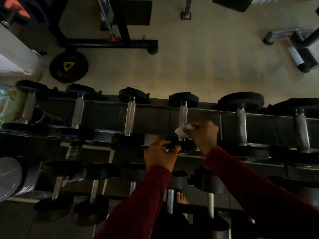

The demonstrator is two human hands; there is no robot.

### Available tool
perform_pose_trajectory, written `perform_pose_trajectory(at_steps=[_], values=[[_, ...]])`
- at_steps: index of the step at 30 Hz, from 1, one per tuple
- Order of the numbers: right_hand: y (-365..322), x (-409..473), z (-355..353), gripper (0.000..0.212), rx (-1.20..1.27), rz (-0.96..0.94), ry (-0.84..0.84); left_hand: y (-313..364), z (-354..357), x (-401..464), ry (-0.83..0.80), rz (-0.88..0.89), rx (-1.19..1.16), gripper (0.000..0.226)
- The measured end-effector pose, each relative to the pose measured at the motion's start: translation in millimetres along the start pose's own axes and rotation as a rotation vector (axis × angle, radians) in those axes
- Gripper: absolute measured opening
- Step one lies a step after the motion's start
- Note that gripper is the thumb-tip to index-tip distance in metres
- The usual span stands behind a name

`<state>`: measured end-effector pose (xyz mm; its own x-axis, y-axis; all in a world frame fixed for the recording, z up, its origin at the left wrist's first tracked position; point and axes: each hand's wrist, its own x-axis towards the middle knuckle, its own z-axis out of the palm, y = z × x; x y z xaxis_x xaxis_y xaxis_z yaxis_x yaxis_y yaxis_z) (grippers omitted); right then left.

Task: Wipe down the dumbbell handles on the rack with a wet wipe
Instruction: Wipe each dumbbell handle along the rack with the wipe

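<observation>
Top tier of rack point(155, 116): row of dumbbells, handles lying front-to-back, i.e. long axis running away from the body. Worked on the fourth from left. Right hand point(202, 135) curled round wet wipe point(182, 131), wipe pressed vs near end of dumbbell handle point(183, 116), just above the near collar. Left hand point(161, 155) gripped the near head point(177, 145) of same dumbbell, fingers curled over its edge, prob. to stop it rolling. Rest of that handle bare, stretching straight ahead from the wipe toward the far head point(183, 99).

Key relation: unwiped length lay directly beyond the right hand, along the handle's own axis. So likely next stroke = push fwd, not sideways. Right hand nearer and already on it; left only steadying.

Next handles to the right point(241, 128) and point(301, 133), parallel, well apart, closer to the right hand than the left. Lower tier also stocked, handles same orientation. Wiped or not on the others: couldn't tell, too dark.
</observation>
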<state>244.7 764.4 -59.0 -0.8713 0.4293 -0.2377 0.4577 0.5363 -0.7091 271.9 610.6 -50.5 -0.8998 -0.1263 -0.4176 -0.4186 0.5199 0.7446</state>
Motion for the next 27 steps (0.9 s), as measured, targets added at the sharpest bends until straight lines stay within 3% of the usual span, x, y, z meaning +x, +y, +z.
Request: perform_pose_trajectory(at_steps=[5, 8, 13, 16, 21, 27], values=[[-3, 22, 7, 0.025, -0.138, -0.300, -0.035, 3, -2, 0, -0.003, 0.019, 0.001, 0.030], [-9, 51, 7, 0.032, -0.351, -0.480, -0.081, 3, -3, 0, 0.005, 0.033, 0.000, 0.029], [13, 46, -9, 0.040, -0.668, -0.915, -0.436, 1, -1, 1, 0.008, 0.044, -0.006, 0.029], [5, 50, -17, 0.042, -0.824, -1.076, -0.608, 1, -1, 1, -0.001, 0.052, -0.004, 0.028], [-22, 81, -19, 0.043, -1.177, -1.081, -0.340, 2, -2, -1, -0.005, 0.046, -0.014, 0.031], [7, 67, -5, 0.051, -1.293, -1.237, -0.553, -1, -1, 1, 0.011, 0.067, 0.009, 0.030]])
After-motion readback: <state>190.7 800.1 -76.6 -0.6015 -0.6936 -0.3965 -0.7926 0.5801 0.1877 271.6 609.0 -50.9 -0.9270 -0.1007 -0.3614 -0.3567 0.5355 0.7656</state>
